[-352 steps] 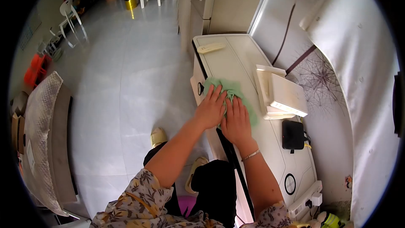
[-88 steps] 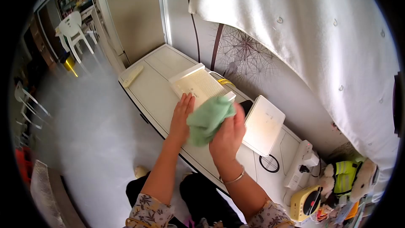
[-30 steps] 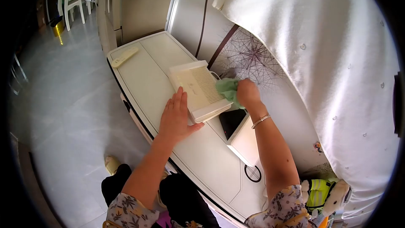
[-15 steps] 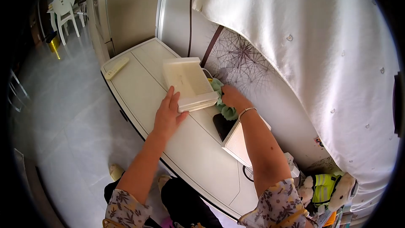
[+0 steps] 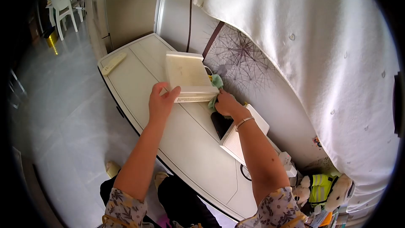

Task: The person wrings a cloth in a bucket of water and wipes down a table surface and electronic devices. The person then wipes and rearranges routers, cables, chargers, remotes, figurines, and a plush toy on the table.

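My left hand grips the near left corner of a white ribbed box, thumb and fingers around its edge. The box lies on the cream cabinet top, its near side slightly raised. At its right end, my right hand holds a green cloth, bunched against the box's side by the wall. Just below that hand sits a black device, partly hidden. A second white box leans beside it, partly covered by my right forearm.
A cream remote lies at the cabinet's far left corner. Behind are the patterned wall and a white curtain. White plugs and a plush toy in a yellow vest are at the lower right. A white chair stands far left.
The cloth has gone from the cabinet top, where both hands pressed it, to the white box's right end. The second box now leans over the black device. My left hand has taken hold of the first box's corner.
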Available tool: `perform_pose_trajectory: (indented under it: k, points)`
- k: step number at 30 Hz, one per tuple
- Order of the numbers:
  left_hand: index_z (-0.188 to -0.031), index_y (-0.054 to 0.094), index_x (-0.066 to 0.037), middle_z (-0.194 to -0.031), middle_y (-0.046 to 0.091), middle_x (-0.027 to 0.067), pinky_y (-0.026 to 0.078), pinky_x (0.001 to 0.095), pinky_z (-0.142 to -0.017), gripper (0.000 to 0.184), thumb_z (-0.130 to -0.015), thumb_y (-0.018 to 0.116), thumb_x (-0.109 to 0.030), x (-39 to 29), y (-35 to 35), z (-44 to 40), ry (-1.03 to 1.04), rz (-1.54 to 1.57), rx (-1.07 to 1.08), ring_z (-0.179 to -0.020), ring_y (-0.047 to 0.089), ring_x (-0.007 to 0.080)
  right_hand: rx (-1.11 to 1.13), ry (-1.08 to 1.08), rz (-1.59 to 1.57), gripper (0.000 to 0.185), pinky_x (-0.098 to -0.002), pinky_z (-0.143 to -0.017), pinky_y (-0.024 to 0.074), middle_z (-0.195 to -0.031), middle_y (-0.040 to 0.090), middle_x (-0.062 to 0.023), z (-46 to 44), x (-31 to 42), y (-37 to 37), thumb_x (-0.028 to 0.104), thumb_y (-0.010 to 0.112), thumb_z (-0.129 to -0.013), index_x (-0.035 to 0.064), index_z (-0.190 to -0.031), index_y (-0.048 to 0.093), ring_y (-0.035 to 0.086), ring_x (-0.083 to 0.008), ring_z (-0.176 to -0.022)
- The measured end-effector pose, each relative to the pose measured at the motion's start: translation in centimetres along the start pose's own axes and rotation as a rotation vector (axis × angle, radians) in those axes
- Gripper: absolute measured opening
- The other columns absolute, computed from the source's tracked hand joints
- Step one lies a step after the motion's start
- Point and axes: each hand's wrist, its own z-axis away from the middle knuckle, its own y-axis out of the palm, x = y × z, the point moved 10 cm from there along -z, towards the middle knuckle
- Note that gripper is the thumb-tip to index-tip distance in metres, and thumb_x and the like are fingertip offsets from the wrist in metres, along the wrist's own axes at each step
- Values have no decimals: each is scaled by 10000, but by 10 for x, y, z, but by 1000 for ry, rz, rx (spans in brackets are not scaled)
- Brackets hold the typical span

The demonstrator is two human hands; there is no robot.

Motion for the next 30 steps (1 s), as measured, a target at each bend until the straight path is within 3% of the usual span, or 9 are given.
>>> perform_pose_trajectory:
  k: [2, 7, 10, 15, 18, 20, 24, 27, 30]
  points:
    - [-1142, 531, 32, -1244, 519, 181, 529, 324, -805, 572, -757, 782, -308, 5, -7, -7, -147, 152, -115, -1001, 605, 261, 75, 17, -15, 500, -425, -1045, 413, -1412, 428, -258, 1, 2, 1, 176, 499, -858, -89, -1281, 498, 492, -397, -1224]
    - [-842, 647, 55, -867, 652, 125, 526, 277, -620, 413, -726, 717, -335, -3, 42, -24, -328, 251, 296, -696, 632, 195, -28, -16, 102, 495, -453, -1084, 355, -1389, 455, -257, 6, 12, 6, 189, 466, -867, -66, -1288, 512, 450, -406, -1261]
    - [-809, 662, 43, -757, 655, 99, 515, 269, -547, 374, -709, 706, -315, -24, 60, -14, -342, 279, 252, -602, 619, 189, -52, -48, 54, 509, -463, -1091, 337, -1348, 491, -259, -1, 25, 15, 240, 484, -882, -62, -1292, 497, 445, -401, -1263]
    - [-900, 677, 49, -841, 679, 105, 520, 285, -557, 462, -709, 712, -371, -37, 100, 7, -330, 309, 261, -697, 652, 186, -4, -177, 111, 463, -466, -1085, 335, -1378, 503, -165, -33, 53, 39, 300, 517, -907, 79, -1313, 512, 441, -362, -1293]
    - [-912, 679, 55, -917, 670, 127, 526, 347, -733, 466, -703, 694, -361, -30, 109, 10, -265, 250, 197, -885, 634, 230, -22, -140, 167, 466, -460, -1090, 330, -1384, 499, -160, -60, 73, 42, 306, 514, -909, 87, -1320, 508, 436, -355, -1299]
    - [-920, 681, 56, -1114, 592, 188, 416, 400, -964, 461, -685, 678, -341, -51, 90, 6, -21, 62, 65, -1121, 513, 276, -57, -93, 209, 468, -457, -1093, 326, -1389, 496, -156, -85, 84, 39, 310, 512, -911, 92, -1325, 505, 432, -349, -1303]
    - [-927, 683, 55, -1279, 457, 220, 264, 394, -1086, 463, -671, 667, -330, -52, 76, -5, -68, 179, 158, -1250, 370, 303, -111, -41, 229, 473, -449, -1100, 319, -1397, 491, -148, -132, 99, 35, 318, 508, -914, 102, -1334, 499, 426, -339, -1311]
    - [-955, 662, 82, -1239, 481, 211, 389, 360, -972, 489, -695, 660, -332, -60, 53, -20, 120, 123, -38, -1140, 489, 283, -126, -24, 217, 476, -443, -1105, 313, -1403, 486, -143, -151, 103, 25, 324, 505, -916, 110, -1341, 495, 420, -331, -1317]
    - [-972, 643, 99, -1054, 629, 180, 490, 331, -834, 492, -735, 646, -332, -40, 51, -18, -147, 195, 152, -961, 629, 252, -123, -18, 189, 479, -437, -1109, 307, -1409, 482, -137, -141, 89, 21, 331, 501, -919, 118, -1348, 491, 415, -323, -1323]
